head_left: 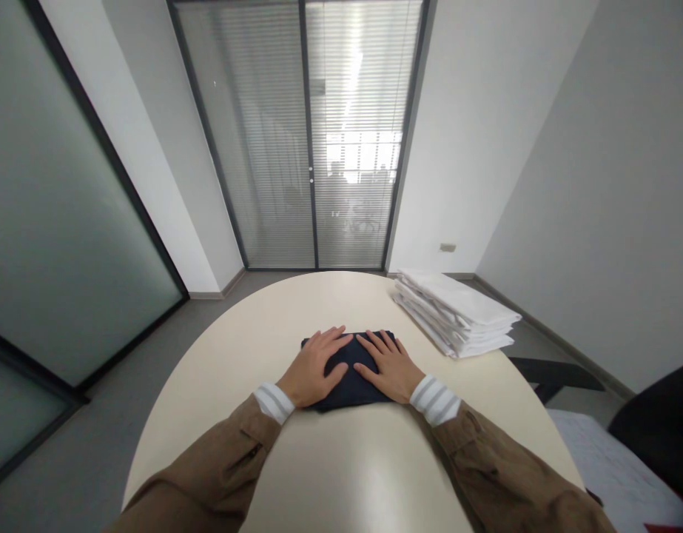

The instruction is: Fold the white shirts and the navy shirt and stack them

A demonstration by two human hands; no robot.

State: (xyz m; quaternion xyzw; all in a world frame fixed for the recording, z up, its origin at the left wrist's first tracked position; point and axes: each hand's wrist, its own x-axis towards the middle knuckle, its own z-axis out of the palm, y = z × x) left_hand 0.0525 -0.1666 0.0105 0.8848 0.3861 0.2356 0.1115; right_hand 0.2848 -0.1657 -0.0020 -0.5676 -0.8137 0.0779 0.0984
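A dark navy folded cloth (349,386) lies flat on the round cream table (219,414) in front of me. My left hand (314,369) rests palm down on its left part, fingers stretched out and spread. On the right part of the cloth lies my right hand (391,368), also flat with fingers apart. Between the two hands the middle of the cloth shows. Both palms hide the cloth's sides in part. What kind of garment or fabric it is, I cannot tell.
A stack of folded white cloths (457,307) sits at the table's right rear edge. Beyond the right edge are a black chair (660,422) and a white sheet-like thing (613,459). Glass doors with blinds (313,148) stand behind the table.
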